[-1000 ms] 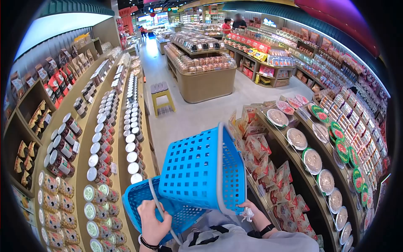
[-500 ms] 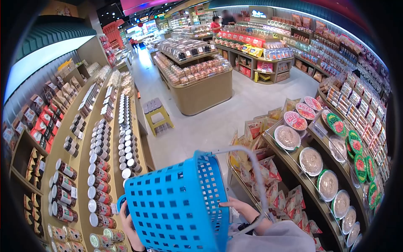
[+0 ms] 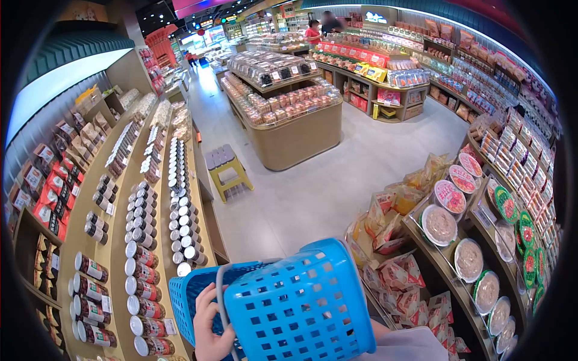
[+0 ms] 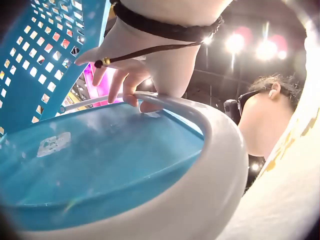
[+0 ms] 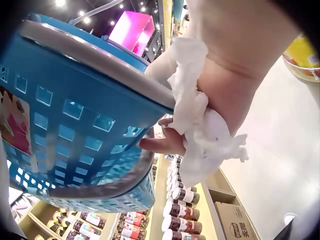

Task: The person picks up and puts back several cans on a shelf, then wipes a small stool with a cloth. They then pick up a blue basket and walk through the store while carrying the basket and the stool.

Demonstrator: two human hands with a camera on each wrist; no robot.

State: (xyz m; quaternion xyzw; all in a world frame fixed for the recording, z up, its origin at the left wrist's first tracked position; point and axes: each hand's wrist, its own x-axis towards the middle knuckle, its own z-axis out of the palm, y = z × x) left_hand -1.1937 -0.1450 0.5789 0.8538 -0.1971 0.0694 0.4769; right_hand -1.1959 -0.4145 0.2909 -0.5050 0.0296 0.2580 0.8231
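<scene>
In the head view two blue plastic baskets are close together at the bottom: one tilted basket (image 3: 295, 301) in front, and another basket (image 3: 186, 295) partly behind it at the left. My left hand (image 3: 212, 322) holds a grey handle (image 3: 221, 295) between them; the left wrist view shows this hand (image 4: 155, 65) with fingers and thumb at the pale handle (image 4: 220, 145). The front basket hides my right hand in the head view. In the right wrist view my right hand (image 5: 220, 90) grips the basket's rim (image 5: 100, 60), with crumpled white tissue (image 5: 192, 110) against the palm.
Shelves of lidded jars (image 3: 144, 307) run along the left. Bagged snacks (image 3: 403, 271) and round packs (image 3: 469, 259) line the right. A yellow-legged stool (image 3: 227, 171) and a display island (image 3: 295, 141) stand ahead; two people are far off.
The front basket has shifted right and tipped, uncovering the basket at the left. More of my left hand shows, now beside the grey handle, while my right hand has gone behind the front basket.
</scene>
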